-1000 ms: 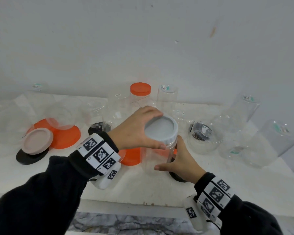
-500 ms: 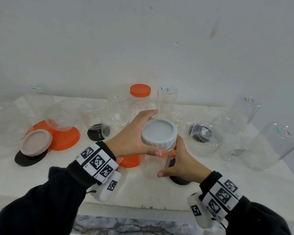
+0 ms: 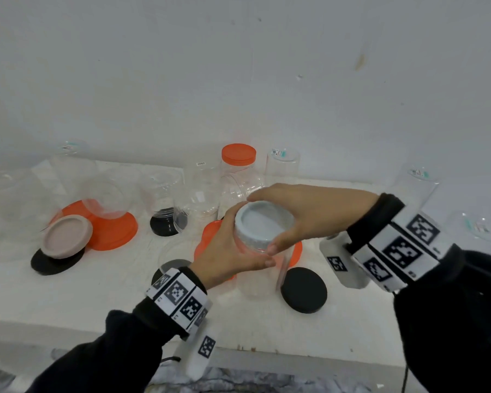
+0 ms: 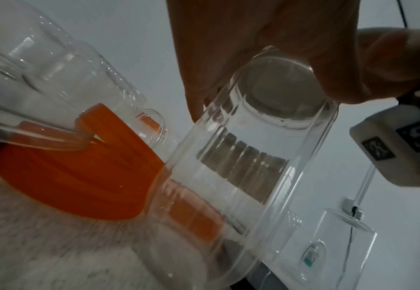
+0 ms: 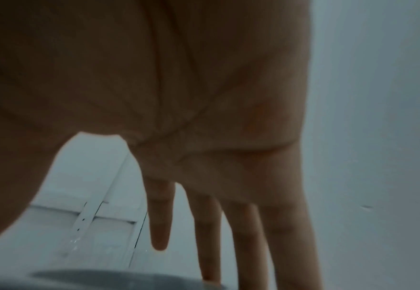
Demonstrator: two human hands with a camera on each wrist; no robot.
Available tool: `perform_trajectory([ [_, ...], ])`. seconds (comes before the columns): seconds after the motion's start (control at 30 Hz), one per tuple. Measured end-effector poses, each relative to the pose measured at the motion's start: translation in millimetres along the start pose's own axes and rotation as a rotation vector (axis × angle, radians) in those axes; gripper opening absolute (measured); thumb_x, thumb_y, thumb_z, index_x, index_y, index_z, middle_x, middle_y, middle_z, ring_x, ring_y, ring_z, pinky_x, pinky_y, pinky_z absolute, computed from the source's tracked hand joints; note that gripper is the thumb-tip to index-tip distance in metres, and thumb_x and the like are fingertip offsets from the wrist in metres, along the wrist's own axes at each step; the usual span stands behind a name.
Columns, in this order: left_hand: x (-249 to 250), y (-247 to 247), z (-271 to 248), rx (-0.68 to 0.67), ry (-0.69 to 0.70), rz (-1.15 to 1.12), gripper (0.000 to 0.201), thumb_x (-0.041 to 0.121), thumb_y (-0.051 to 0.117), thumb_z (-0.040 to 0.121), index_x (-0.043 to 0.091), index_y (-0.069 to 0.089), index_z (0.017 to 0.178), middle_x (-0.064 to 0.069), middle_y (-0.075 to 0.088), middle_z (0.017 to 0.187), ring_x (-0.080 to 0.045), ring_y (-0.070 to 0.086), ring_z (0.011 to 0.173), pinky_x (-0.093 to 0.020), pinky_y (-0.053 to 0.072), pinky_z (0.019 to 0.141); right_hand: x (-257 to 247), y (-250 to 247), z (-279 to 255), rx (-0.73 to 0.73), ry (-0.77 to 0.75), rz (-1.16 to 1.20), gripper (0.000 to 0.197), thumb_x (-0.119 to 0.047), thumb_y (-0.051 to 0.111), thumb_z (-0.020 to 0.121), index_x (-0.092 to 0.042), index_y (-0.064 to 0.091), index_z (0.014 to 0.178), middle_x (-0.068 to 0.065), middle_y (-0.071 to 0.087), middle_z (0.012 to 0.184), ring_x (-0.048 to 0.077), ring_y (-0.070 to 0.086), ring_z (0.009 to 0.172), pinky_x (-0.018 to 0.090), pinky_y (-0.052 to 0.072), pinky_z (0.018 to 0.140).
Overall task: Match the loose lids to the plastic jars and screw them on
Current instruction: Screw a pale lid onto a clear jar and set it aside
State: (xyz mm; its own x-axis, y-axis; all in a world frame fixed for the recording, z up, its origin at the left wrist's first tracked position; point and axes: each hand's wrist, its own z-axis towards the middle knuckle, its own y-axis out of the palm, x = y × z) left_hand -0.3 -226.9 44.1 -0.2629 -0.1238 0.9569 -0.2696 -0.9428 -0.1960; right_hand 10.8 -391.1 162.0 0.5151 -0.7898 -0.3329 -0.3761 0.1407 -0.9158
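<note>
At the front of the desk (image 3: 102,296), my left hand (image 3: 233,253) grips the clear jar (image 3: 257,276) while my right hand (image 3: 298,214) clasps its grey lid (image 3: 262,224). If the lid sits crooked, the threads could cross and jam.

You're looking at a pale grey-white lid (image 3: 262,225) sitting on a clear jar (image 3: 260,275). Orange lids are showing through it: one behind (image 3: 210,236), another large one far left (image 3: 111,231) under a clear jar (image 3: 105,198). A dusty pink lid (image 3: 67,236) is overlapping a black lid (image 3: 56,262). Another black lid (image 3: 304,289) is lying near right. An orange lid (image 3: 238,154) is capping a clear jar at the back. Your wristbands (image 3: 179,297) are showing black-and-white square code patterns; sleeves (image 3: 102,361) are black. The table (image 3: 68,296) and wall (image 3: 238,66) are reading white.
</note>
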Motion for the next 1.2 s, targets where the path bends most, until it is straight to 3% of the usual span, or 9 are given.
perform_trajectory([
  [0.17, 2.0, 1.5, 0.6, 0.004, 0.016, -0.003, 0.085, 0.037, 0.081, 0.045, 0.030, 0.043, 0.120, 0.012, 0.056, 0.118, 0.008, 0.052, 0.109, -0.006, 0.040, 0.084, -13.0, -7.5, 10.5, -0.065, 0.036, -0.192, 0.083, -0.041, 0.073, 0.076, -0.029, 0.027, 0.144, -0.003, 0.044, 0.134, 0.017, 0.042, 0.121, 0.035, 0.040, 0.100],
  [0.27, -0.1, 0.6, 2.1, 0.009, 0.021, 0.009, 0.089, 0.034, 0.084, 0.045, 0.029, 0.041, 0.123, 0.013, 0.055, 0.119, 0.010, 0.051, 0.109, -0.005, 0.039, 0.084, -17.8, -12.4, 13.0, -0.093, 0.029, -0.218, 0.083, -0.037, 0.076, 0.072, -0.037, 0.029, 0.141, -0.003, 0.043, 0.126, 0.017, 0.043, 0.116, 0.037, 0.043, 0.096],
  [0.37, -2.0, -0.8, 3.5, -0.009, 0.003, 0.027, 0.093, 0.043, 0.082, 0.044, 0.028, 0.041, 0.126, 0.011, 0.056, 0.120, 0.003, 0.052, 0.112, -0.010, 0.041, 0.089, -17.6, -13.2, 13.3, -0.136, 0.012, -0.225, 0.084, -0.031, 0.077, 0.070, -0.044, 0.030, 0.138, -0.005, 0.037, 0.123, 0.017, 0.042, 0.115, 0.039, 0.045, 0.095],
  [0.63, -8.1, -6.4, 7.8, -0.080, -0.012, 0.043, 0.096, 0.041, 0.083, 0.048, 0.019, 0.042, 0.132, 0.003, 0.058, 0.123, -0.007, 0.053, 0.117, -0.025, 0.043, 0.098, -16.8, -13.6, 11.8, -0.187, -0.039, -0.200, 0.080, -0.019, 0.076, 0.069, -0.044, 0.035, 0.132, -0.005, 0.033, 0.125, 0.020, 0.042, 0.115, 0.040, 0.047, 0.093],
  [0.83, -7.0, -9.2, 9.5, -0.125, -0.016, 0.016, 0.096, 0.039, 0.082, 0.048, 0.018, 0.041, 0.132, 0.004, 0.058, 0.122, -0.002, 0.053, 0.115, -0.012, 0.041, 0.090, -16.6, -15.7, 11.1, -0.217, -0.060, -0.179, 0.081, -0.012, 0.076, 0.066, -0.044, 0.037, 0.129, -0.006, 0.032, 0.126, 0.021, 0.041, 0.117, 0.041, 0.047, 0.093],
  [1.1, -10.3, -13.0, 11.6, -0.158, -0.040, -0.014, 0.096, 0.039, 0.082, 0.048, 0.015, 0.042, 0.131, 0.005, 0.059, 0.120, -0.002, 0.054, 0.114, -0.014, 0.043, 0.089, -15.0, -16.0, 11.4, -0.228, -0.073, -0.132, 0.080, -0.007, 0.076, 0.063, -0.042, 0.037, 0.124, -0.005, 0.030, 0.124, 0.024, 0.042, 0.114, 0.043, 0.049, 0.089],
  [1.2, -10.6, -12.1, 9.9, -0.195, -0.050, -0.051, 0.107, 0.043, 0.087, 0.046, 0.014, 0.036, 0.135, 0.002, 0.056, 0.126, -0.006, 0.052, 0.118, -0.016, 0.043, 0.093, -13.4, -15.1, 11.5, -0.223, -0.071, -0.128, 0.080, -0.007, 0.076, 0.064, -0.042, 0.037, 0.125, -0.005, 0.031, 0.125, 0.024, 0.042, 0.114, 0.042, 0.050, 0.088],
])
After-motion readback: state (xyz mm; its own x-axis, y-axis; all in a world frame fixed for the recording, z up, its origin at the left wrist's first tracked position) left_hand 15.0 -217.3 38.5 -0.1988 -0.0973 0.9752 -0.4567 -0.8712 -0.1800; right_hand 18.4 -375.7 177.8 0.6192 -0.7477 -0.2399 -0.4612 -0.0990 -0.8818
